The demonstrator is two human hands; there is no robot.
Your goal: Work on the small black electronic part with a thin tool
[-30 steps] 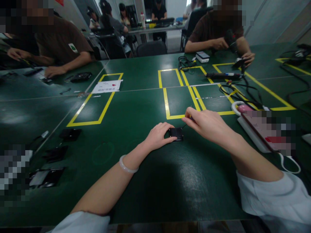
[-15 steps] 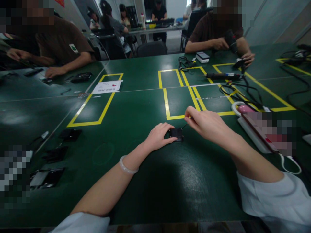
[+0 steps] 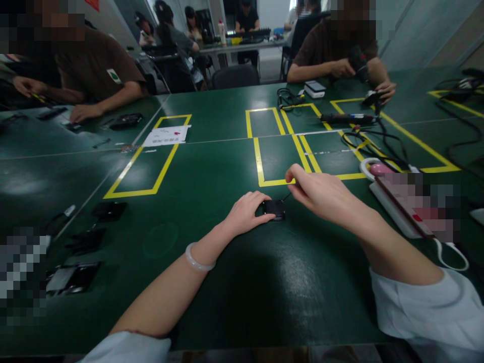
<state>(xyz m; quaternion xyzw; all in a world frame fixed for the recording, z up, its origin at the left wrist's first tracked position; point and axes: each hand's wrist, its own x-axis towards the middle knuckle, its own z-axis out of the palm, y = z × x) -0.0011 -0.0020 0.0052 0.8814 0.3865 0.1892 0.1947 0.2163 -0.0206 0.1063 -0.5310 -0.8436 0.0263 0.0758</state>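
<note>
My left hand (image 3: 247, 212) rests on the green table and grips a small black box-shaped device (image 3: 274, 208), its fingers and thumb closed on the left side. A translucent white bangle (image 3: 196, 258) circles that wrist. Above and to the right, my right hand (image 3: 315, 189) is pinched around a thin dark screwdriver-like tool (image 3: 286, 197). Its slim shaft slants down to the device's upper right corner. The tool's handle is mostly hidden by my fingers, and its exact kind cannot be made out.
Black parts (image 3: 83, 241) lie at the left. A pinkish-brown case (image 3: 404, 204) sits near my right forearm, with black cables (image 3: 381, 146) and a black pen-shaped tool (image 3: 350, 119) beyond. Yellow tape (image 3: 260, 161) marks rectangles. Two co-workers sit opposite; one holds a power drill (image 3: 358, 63).
My right fingers have shifted very slightly at the tool, while my left hand and the device stay put. At far left, a co-worker's hand shows a small yellow object.
</note>
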